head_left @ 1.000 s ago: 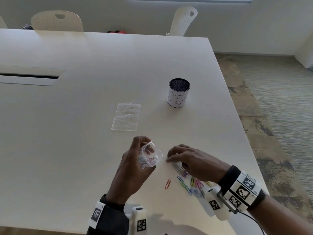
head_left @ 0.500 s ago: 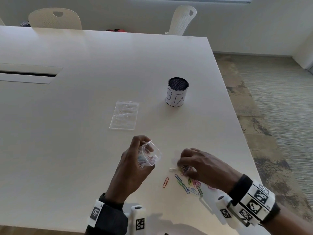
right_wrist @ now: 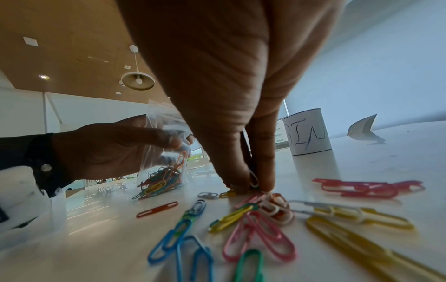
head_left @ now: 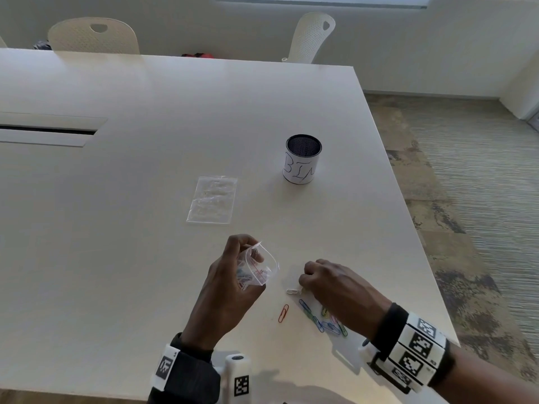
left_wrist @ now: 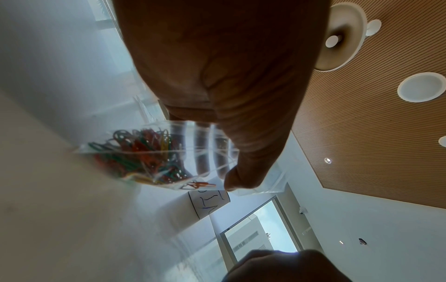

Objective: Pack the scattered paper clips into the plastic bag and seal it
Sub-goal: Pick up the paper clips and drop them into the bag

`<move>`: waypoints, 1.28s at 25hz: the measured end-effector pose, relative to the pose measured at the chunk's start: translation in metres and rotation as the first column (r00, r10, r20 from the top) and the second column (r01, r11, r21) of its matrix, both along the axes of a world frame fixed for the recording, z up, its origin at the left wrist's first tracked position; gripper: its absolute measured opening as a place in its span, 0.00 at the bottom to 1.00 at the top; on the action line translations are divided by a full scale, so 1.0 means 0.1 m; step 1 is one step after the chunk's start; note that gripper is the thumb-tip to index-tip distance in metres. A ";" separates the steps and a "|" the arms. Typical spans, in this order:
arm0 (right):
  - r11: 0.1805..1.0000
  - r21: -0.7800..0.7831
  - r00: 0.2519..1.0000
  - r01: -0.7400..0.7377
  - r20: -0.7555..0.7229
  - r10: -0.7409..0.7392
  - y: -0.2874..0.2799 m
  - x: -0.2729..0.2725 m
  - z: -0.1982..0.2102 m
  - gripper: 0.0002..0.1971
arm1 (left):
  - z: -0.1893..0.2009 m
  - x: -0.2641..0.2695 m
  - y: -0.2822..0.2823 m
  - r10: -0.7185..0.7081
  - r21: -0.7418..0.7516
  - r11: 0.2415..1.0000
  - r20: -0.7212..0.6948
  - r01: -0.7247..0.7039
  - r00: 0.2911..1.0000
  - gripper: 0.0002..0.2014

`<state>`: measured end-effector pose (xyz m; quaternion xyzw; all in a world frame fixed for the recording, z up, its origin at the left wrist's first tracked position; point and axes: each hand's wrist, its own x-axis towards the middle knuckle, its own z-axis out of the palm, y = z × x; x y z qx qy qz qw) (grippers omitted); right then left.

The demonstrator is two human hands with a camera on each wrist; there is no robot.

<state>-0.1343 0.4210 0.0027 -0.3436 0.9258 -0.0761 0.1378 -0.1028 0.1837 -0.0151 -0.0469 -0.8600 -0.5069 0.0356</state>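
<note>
Pinching a white paper clip (right_wrist: 253,178) off the tabletop (head_left: 145,258) with my right hand (head_left: 335,284), thumb and forefinger closed on it at the far edge of the loose clips (head_left: 323,322), the nearest things to me. My left hand (head_left: 224,290) grips the plastic bag (head_left: 256,269) just beside, mouth held open toward the pile so each transfer is short; many clips already inside. Farther off lie a spare flat bag (head_left: 213,199) and a cup marked BIN (head_left: 302,160).
</note>
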 end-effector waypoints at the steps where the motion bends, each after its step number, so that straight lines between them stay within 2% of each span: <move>1: 1.000 -0.009 1.000 0.001 0.008 -0.001 0.00 -0.01 0.00 0.08 | 0.00 0.00 0.00 0.000 0.002 1.000 0.001 0.000 1.000 0.28; 5: 0.997 -0.070 0.999 0.046 0.022 -0.044 0.02 -0.08 -0.04 0.10 | 0.01 0.00 0.00 0.008 0.014 1.000 -0.006 -0.008 1.000 0.28; 8: 0.952 -0.240 0.981 0.191 0.086 -0.175 0.12 -0.18 -0.07 0.06 | 0.02 0.00 0.00 0.013 0.016 1.000 -0.010 -0.013 1.000 0.27; 10: 0.865 -0.387 0.946 0.320 0.187 -0.267 0.15 -0.25 -0.03 0.07 | 0.02 0.00 -0.01 0.014 0.014 1.000 -0.013 -0.014 1.000 0.27; 12: 0.708 -0.540 0.888 0.455 0.335 -0.316 0.10 -0.29 0.10 0.08 | 0.01 -0.01 -0.01 0.011 0.010 1.000 -0.011 -0.011 1.000 0.28; 14: 0.570 -0.642 0.856 0.512 0.434 -0.281 -0.03 -0.28 0.27 0.07 | 0.01 -0.01 0.00 0.013 0.009 1.000 -0.006 -0.013 1.000 0.28; 15: 0.543 -0.674 0.863 0.501 0.440 -0.250 -0.12 -0.26 0.35 0.07 | 0.01 -0.02 0.00 0.017 0.009 1.000 -0.004 -0.017 1.000 0.29; 18: 0.550 -0.727 0.907 0.412 0.386 -0.170 -0.37 -0.22 0.49 0.05 | 0.03 -0.02 0.02 0.021 0.004 1.000 -0.006 -0.021 1.000 0.29; 22: 0.698 -0.670 0.965 0.252 0.227 -0.130 -0.53 -0.23 0.50 0.06 | 0.04 -0.02 0.01 0.027 0.001 1.000 -0.002 -0.027 1.000 0.29; 25: 0.742 -0.636 0.975 0.210 0.195 -0.109 -0.56 -0.23 0.53 0.07 | 0.05 -0.01 -0.01 0.030 0.011 0.999 0.001 -0.030 1.000 0.29; 29: 0.700 -0.676 0.973 0.231 0.175 -0.153 -0.50 -0.27 0.58 0.06 | 0.06 -0.01 -0.03 0.034 0.010 0.999 -0.008 -0.034 0.999 0.29; 32: 0.589 -0.730 0.934 0.347 0.327 -0.145 -0.39 -0.33 0.61 0.07 | 0.06 -0.01 -0.02 0.023 0.010 1.000 -0.021 -0.023 1.000 0.29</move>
